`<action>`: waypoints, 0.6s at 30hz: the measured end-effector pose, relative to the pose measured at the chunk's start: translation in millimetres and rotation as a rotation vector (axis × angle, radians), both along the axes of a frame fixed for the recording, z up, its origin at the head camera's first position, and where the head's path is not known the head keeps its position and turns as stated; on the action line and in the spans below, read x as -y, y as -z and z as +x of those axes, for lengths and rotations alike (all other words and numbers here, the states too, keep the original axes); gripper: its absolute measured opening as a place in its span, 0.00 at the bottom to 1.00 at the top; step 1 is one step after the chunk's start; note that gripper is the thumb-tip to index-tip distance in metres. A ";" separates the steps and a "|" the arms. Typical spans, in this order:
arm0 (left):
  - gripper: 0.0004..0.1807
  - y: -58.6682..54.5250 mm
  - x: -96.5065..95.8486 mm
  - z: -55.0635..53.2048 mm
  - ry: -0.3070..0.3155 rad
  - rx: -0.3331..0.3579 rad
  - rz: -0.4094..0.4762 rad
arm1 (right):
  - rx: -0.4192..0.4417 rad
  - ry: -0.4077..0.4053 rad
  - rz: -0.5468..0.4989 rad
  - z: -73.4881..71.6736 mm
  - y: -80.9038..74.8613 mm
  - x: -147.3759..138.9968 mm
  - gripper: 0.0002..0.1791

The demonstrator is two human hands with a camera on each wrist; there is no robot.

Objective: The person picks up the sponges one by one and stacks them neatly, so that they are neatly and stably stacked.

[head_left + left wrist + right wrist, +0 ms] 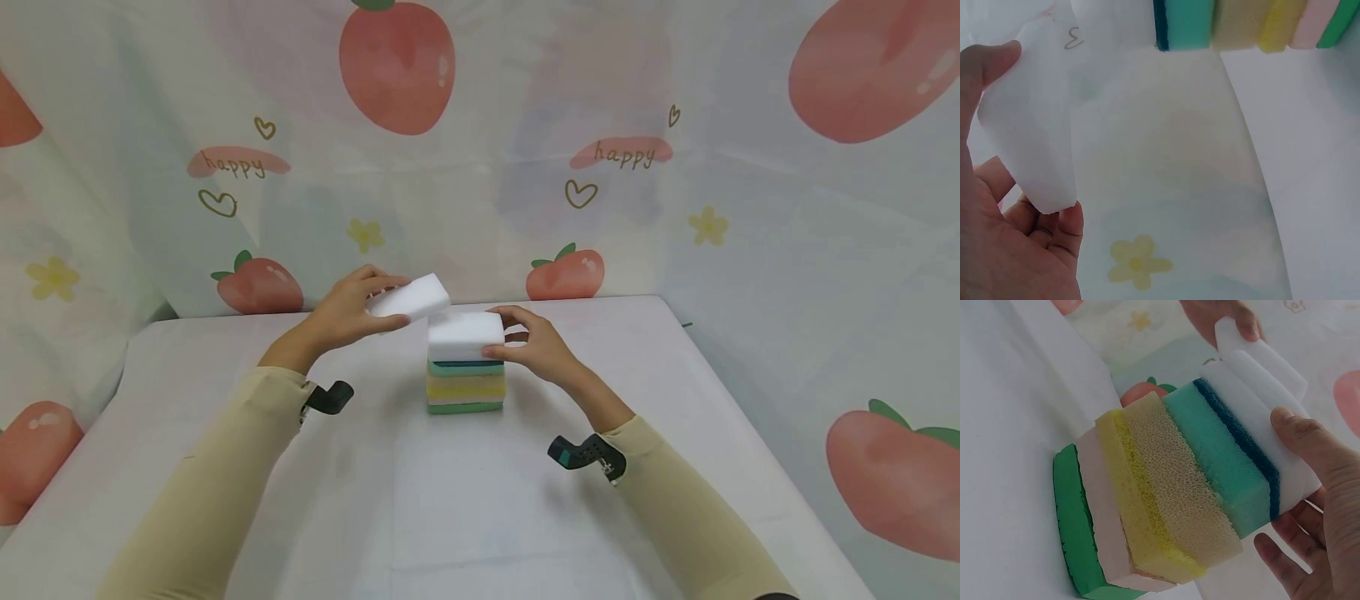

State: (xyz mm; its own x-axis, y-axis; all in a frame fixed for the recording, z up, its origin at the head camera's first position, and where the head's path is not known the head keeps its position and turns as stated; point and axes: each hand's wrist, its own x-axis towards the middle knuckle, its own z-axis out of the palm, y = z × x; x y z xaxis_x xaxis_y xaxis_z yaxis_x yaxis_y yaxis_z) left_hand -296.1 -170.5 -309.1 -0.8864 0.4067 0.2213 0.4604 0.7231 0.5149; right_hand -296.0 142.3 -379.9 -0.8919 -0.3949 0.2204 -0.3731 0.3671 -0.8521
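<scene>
My left hand (336,315) holds a white sponge block (414,297), tilted, thumb on one side and fingers on the other. Just below and to its right, a second white sponge block (465,337) tops a stack of sponges. The right hand (546,352) pinches that block at its right end, thumb in front. Beneath it, the right wrist view shows a teal sponge (1216,453) with a dark blue scouring layer, then a beige porous sponge (1179,481), a yellow sponge (1138,500), a pink layer (1105,512) and a green layer (1072,519) on the table.
A white cloth covers the table (450,517), whose far edge lies just behind the stack. Fabric printed with strawberries hangs as a backdrop (480,167) behind the table and at both sides. Each wrist wears a small black camera (330,398).
</scene>
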 end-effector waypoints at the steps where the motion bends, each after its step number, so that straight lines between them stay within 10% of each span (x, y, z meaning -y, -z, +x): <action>1: 0.34 -1.0 -1.9 0.5 0.010 -0.008 0.000 | 0.000 -0.002 -0.001 0.0 -0.2 0.0 0.34; 18: 0.34 -12.5 -31.2 3.3 0.106 0.006 0.022 | 0.011 -0.011 -0.011 -2.2 0.7 -0.2 0.34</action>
